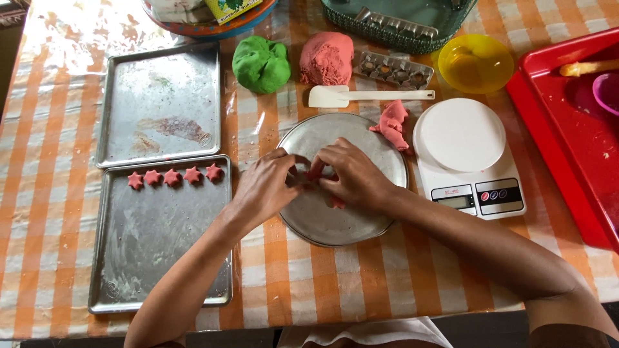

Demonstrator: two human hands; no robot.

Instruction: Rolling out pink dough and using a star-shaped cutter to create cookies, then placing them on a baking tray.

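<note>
My left hand [267, 183] and my right hand [351, 174] meet over a round metal plate [361, 222], fingers pinched together on a small piece of pink dough [314, 173] that is mostly hidden. A pink scrap [338, 203] shows under my right palm. A torn lump of pink dough [393, 124] lies on the plate's far right rim. Several pink star shapes [173, 176] sit in a row at the top of the near baking tray [161, 258].
A second baking tray [161, 103] lies behind. A green dough ball [261, 63], pink dough mound [327, 58], white spatula [367, 95], cutter tray [394, 69], yellow bowl [475, 62], kitchen scale [467, 154] and red tray [567, 129] stand around.
</note>
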